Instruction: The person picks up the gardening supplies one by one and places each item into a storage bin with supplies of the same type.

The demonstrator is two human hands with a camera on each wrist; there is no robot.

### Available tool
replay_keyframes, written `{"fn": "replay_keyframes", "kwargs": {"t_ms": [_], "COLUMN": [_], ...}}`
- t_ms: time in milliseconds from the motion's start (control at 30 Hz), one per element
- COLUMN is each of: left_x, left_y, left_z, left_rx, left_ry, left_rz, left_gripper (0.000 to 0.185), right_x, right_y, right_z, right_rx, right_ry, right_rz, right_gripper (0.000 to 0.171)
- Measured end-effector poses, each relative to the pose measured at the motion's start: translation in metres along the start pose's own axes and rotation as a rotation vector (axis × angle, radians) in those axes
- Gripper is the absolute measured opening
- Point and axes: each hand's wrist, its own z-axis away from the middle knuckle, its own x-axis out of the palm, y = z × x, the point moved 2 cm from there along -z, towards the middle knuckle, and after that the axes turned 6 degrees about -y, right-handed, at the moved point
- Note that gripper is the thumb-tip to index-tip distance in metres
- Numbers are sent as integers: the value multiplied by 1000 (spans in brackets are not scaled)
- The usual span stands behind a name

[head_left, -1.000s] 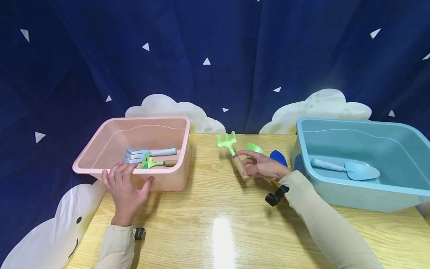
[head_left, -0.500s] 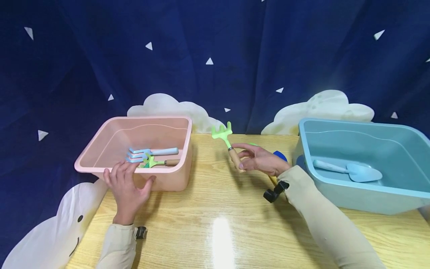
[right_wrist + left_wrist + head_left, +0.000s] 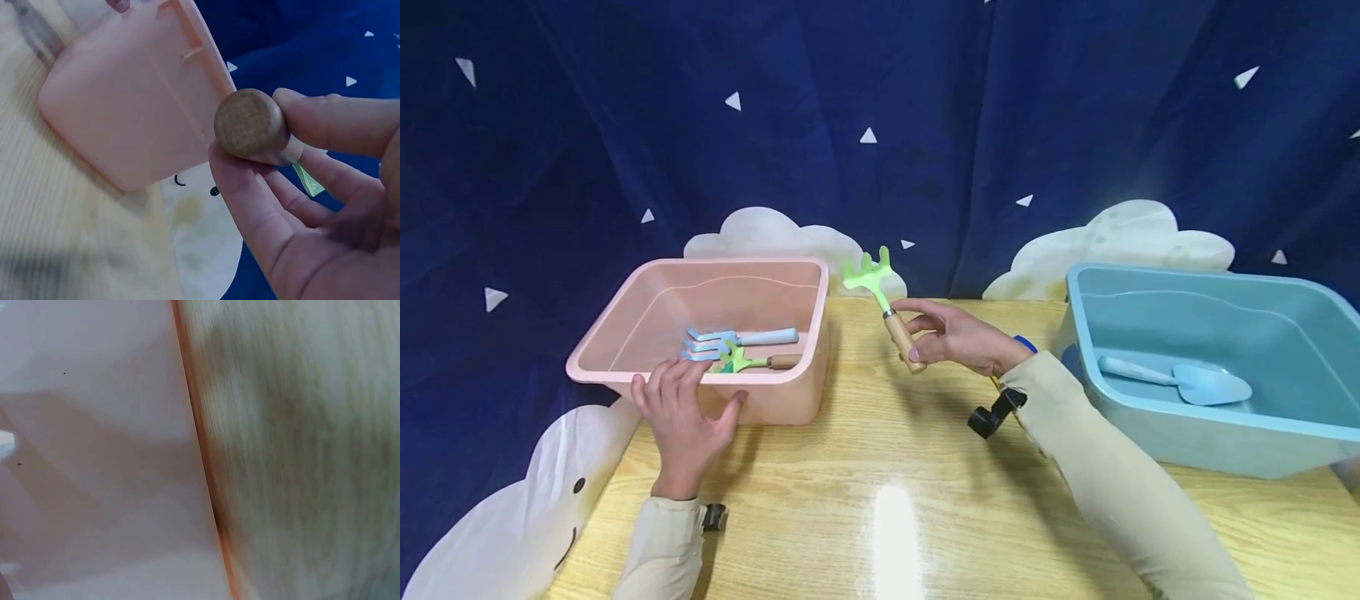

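Note:
A green toy hand rake with a wooden handle [image 3: 900, 333] is held above the table, tines up and to the left. My right hand [image 3: 962, 337] pinches its handle between thumb and fingers; in the right wrist view the round handle end [image 3: 247, 123] faces the camera. My left hand [image 3: 685, 425] grips the near rim of a pink bin [image 3: 778, 404], fingers over the edge and thumb outside. Inside that bin lie a light blue hand rake [image 3: 766, 337] and another green rake with a wooden handle [image 3: 741, 361], partly hidden by the rim.
On the right stands a blue bin [image 3: 1225, 437] with a light blue trowel [image 3: 1210, 386] in it. A dark blue piece [image 3: 1024, 342] and a bit of yellow show behind the right forearm on the wooden table [image 3: 820, 500]. A navy curtain [image 3: 925, 150] hangs behind.
My right hand has lifted the green rake and moved left with it toward the pink bin. The green and blue pieces behind are now more covered. The left hand stays put.

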Motion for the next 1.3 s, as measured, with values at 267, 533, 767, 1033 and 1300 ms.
{"fn": "replay_keyframes", "kwargs": {"t_ms": [267, 533, 767, 1033, 1300], "left_x": [1, 1, 1, -1, -2], "left_y": [0, 0, 2, 2, 2], "left_z": [4, 4, 4, 2, 2], "left_rx": [-5, -13, -8, -11, -14], "left_ry": [-17, -42, -40, -50, -54], "left_rz": [-12, -13, -16, -29, -26], "left_gripper": [58, 58, 58, 59, 59], "right_x": [5, 10, 10, 6, 11], "right_y": [-26, -47, -65, -84, -96], "right_z": [-12, -21, -23, -41, -70], "right_rx": [13, 25, 30, 20, 59], "right_ry": [-29, -37, -43, -64, -87], "right_rz": [53, 138, 260, 317, 254], "right_gripper": [78, 78, 75, 75, 76]}}
